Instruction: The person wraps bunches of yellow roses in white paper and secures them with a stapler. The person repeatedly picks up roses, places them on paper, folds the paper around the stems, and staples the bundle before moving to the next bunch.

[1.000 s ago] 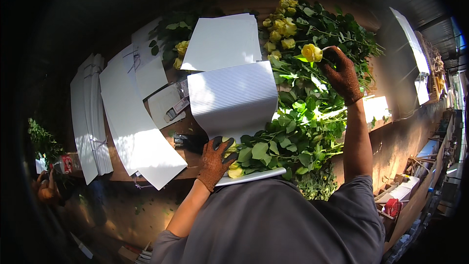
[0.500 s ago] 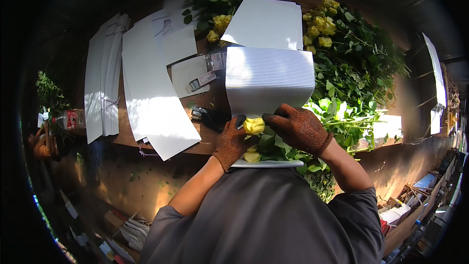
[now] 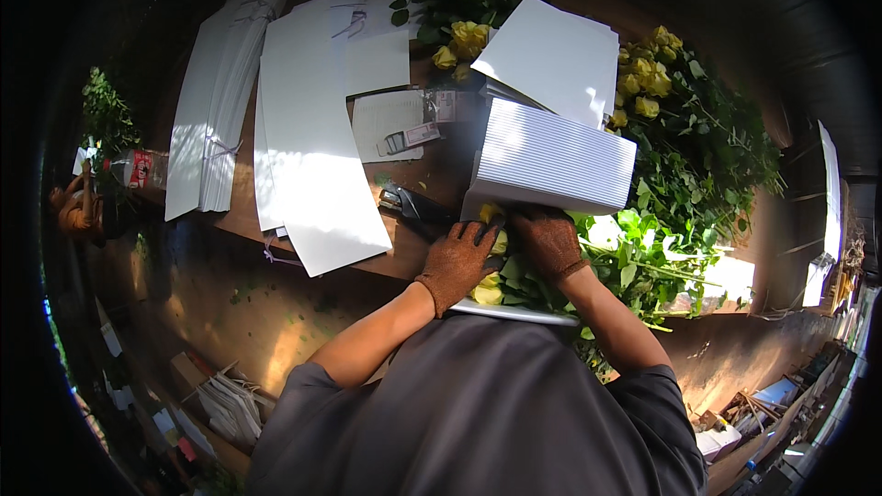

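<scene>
My left hand (image 3: 457, 262), in a brown work glove with dark fingertips, is closed around a yellow rose (image 3: 500, 242), thumb on the near side. Another yellow rose (image 3: 488, 292) lies just below that hand, at the pale rim of the sheet (image 3: 514, 313) against my body. My right hand (image 3: 549, 243), gloved alike, reaches under the near edge of a white corrugated cardboard sheet (image 3: 556, 152). Its fingertips are in shadow among leaves, so their grip is unclear. One more yellow bloom (image 3: 491, 213) shows between the hands, by the sheet's edge.
A black stapler (image 3: 413, 205) lies left of the hands. Flat white cardboard sheets (image 3: 322, 138) and a tied stack (image 3: 213, 101) cover the left side. Yellow roses with long leafy stems (image 3: 684, 147) are heaped at right. Another person (image 3: 81, 207) is at far left.
The head view has shifted, so the table appears moved and tilted. My hands have gone farther in toward the corrugated sheet, and the right fingers now reach beneath its edge.
</scene>
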`<move>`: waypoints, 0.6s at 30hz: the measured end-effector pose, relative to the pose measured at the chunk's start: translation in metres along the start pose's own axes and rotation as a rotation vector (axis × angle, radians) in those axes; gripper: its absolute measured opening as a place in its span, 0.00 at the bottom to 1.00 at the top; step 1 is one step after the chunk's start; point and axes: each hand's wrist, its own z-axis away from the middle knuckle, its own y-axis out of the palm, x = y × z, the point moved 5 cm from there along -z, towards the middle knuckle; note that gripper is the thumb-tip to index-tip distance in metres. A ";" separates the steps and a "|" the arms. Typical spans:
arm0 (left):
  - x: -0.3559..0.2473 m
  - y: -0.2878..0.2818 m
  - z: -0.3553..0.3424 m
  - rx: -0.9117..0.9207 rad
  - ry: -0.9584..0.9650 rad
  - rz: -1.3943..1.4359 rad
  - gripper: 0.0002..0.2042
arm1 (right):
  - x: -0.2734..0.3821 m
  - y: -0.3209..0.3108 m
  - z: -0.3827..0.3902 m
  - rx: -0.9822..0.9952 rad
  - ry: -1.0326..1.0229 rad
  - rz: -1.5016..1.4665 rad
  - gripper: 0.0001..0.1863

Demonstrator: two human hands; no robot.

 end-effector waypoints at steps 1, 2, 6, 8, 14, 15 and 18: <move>-0.001 -0.001 0.000 0.008 0.012 -0.026 0.33 | -0.001 0.003 0.003 0.061 0.048 -0.009 0.15; -0.001 -0.003 0.000 0.012 0.016 -0.050 0.33 | -0.002 0.005 0.005 0.125 0.089 -0.016 0.16; 0.006 0.005 0.005 -0.084 0.000 0.023 0.31 | 0.043 -0.076 -0.005 0.215 -0.080 -0.191 0.24; 0.006 0.006 0.006 -0.072 -0.005 0.002 0.31 | 0.051 -0.130 -0.016 0.004 -0.074 -0.130 0.29; 0.002 -0.006 0.003 -0.145 0.033 0.008 0.30 | -0.011 -0.183 -0.041 0.193 0.288 0.053 0.28; 0.002 -0.008 0.006 -0.158 0.036 0.006 0.30 | -0.013 -0.183 -0.033 0.307 0.345 -0.195 0.26; 0.014 0.010 0.000 -0.195 -0.023 0.235 0.25 | 0.007 -0.180 -0.010 0.709 0.048 -0.806 0.21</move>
